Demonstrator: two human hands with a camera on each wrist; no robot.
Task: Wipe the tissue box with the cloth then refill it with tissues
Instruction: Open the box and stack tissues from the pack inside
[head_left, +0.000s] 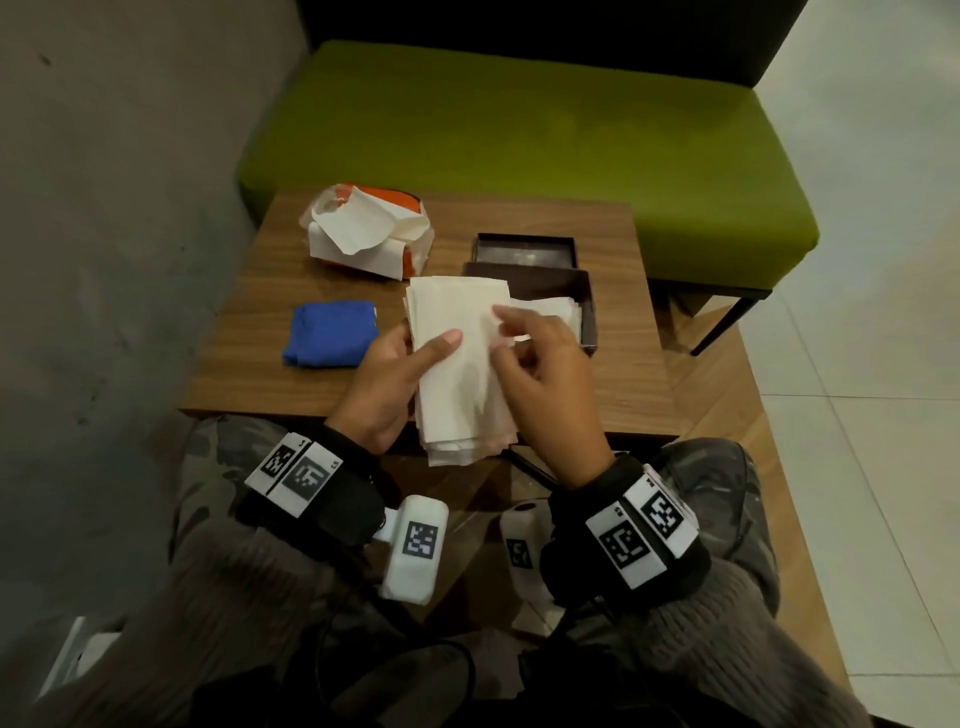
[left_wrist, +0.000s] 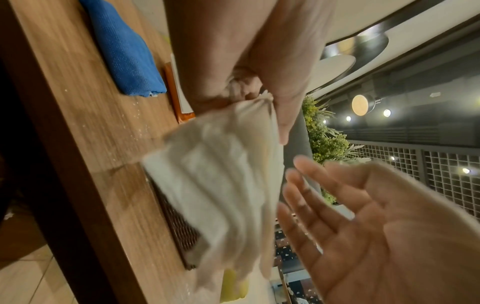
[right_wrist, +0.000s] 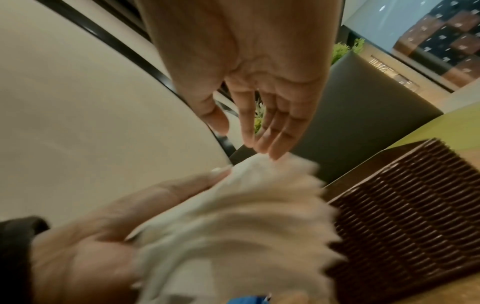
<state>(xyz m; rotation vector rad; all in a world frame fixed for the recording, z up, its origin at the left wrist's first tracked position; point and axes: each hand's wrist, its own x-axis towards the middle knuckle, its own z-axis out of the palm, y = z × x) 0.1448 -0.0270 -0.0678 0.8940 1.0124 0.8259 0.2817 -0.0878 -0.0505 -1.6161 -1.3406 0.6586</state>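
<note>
Left hand (head_left: 387, 387) gripping tissue stack (head_left: 460, 364) above tabletop (head_left: 249, 332); right hand (head_left: 540, 374) hovering alongside, fingers relaxed, holding nothing.

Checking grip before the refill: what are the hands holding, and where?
The left hand grips the tissue stack along its left edge, thumb on top. The right hand holds nothing, fingers open over it.
</note>
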